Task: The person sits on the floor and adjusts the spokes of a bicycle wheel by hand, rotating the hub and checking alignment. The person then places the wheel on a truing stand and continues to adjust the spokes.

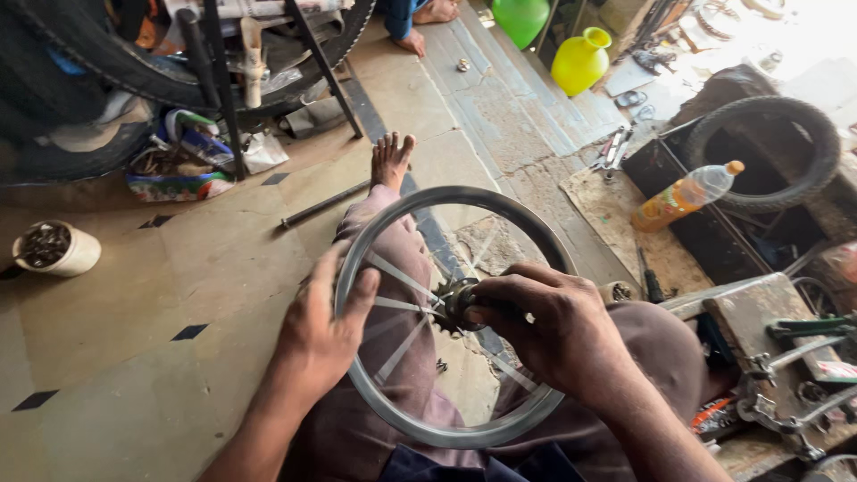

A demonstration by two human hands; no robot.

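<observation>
A small silver bicycle wheel rim (pixel 500 207) with thin spokes stands upright across my lap. My left hand (pixel 323 323) grips the rim's left side, thumb over the metal. My right hand (pixel 544 326) is closed around the dark hub and sprocket (pixel 455 303) at the wheel's centre. My legs in mauve trousers lie under the wheel, and my bare foot (pixel 391 159) stretches out on the tiled floor beyond it.
A plastic bottle of orange liquid (pixel 683 195) lies by a black tyre (pixel 764 152) at right. Tools and metal parts (pixel 786 375) crowd the lower right. A white cup of small parts (pixel 54 248) sits at left. Yellow (pixel 580 61) and green jugs stand far off; another person's feet show at top.
</observation>
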